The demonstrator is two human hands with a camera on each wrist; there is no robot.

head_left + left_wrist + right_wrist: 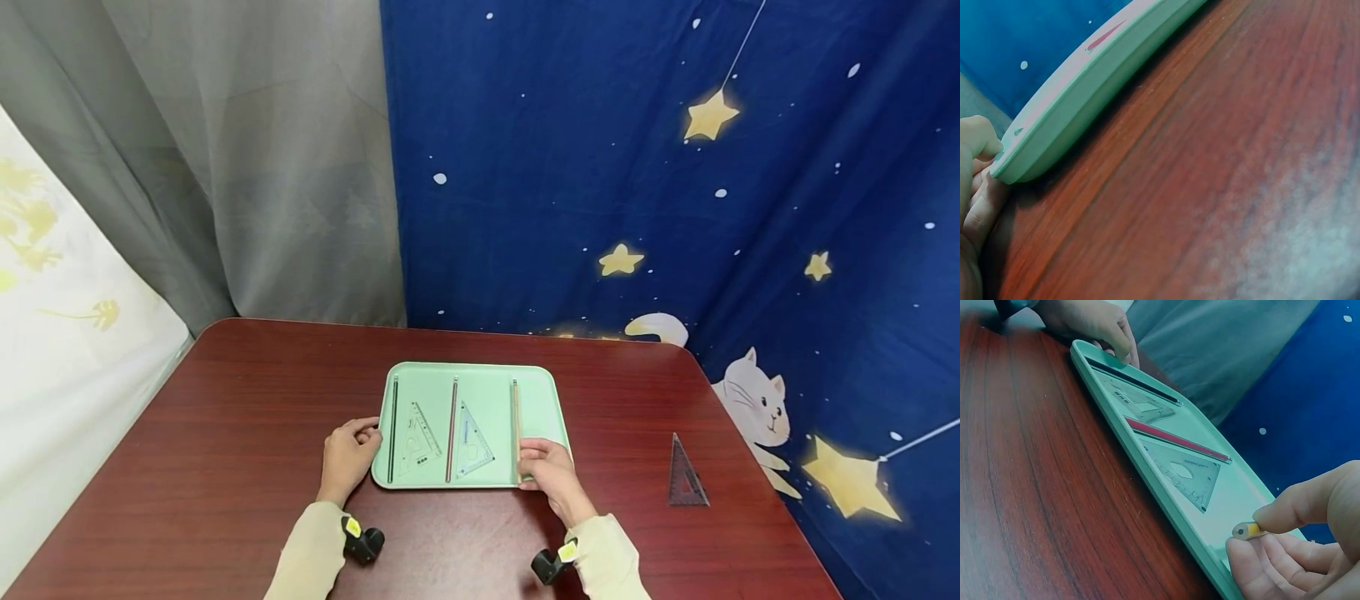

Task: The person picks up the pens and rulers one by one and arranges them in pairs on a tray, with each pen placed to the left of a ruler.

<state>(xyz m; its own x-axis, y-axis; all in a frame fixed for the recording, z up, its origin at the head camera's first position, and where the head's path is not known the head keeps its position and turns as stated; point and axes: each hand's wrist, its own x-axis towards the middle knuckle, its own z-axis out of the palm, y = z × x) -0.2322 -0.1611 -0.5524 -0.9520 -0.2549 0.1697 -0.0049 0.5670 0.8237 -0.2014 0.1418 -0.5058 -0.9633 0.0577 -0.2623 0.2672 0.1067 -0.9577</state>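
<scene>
- Dark red wooden table (225, 433), grey curtain at 11 o'clock, blue starry cloth with a cartoon cat from 12 to 3 o'clock.
- Mint green tray (536, 396) sits mid-table, just ahead of both hands. It carries three pencils lying lengthwise and two clear set squares between them.
- Left hand (347, 457) rests at the tray's 9 o'clock edge, fingers loosely curled against the rim; left wrist view shows the fingers (982, 156) touching the tray's corner, holding nothing else.
- Right hand (551, 471) at the tray's 5 o'clock corner, thumb and forefinger in a narrow pinch on the near end of the brown pencil (516, 417). Right wrist view shows the pencil's butt end (1246, 531) between the fingertips; the rest lies on the tray along its right side.
- Black pencil (392, 425) on the left, red pencil (452, 425) in the middle.
- Left set square (418, 433) and right set square (472, 433) lie flat beside those pencils.
- A dark set square (685, 475) lies alone on the table at 3 o'clock, well apart from the tray.
- Risk, as I judge it: the pinch is at the very tip, so the pencil may pivot or roll and knock the right set square; a nudge from the left hand could slide the tray.
- Writing: faint scale markings and blue print on the set squares, too small to read. No brand legible.
</scene>
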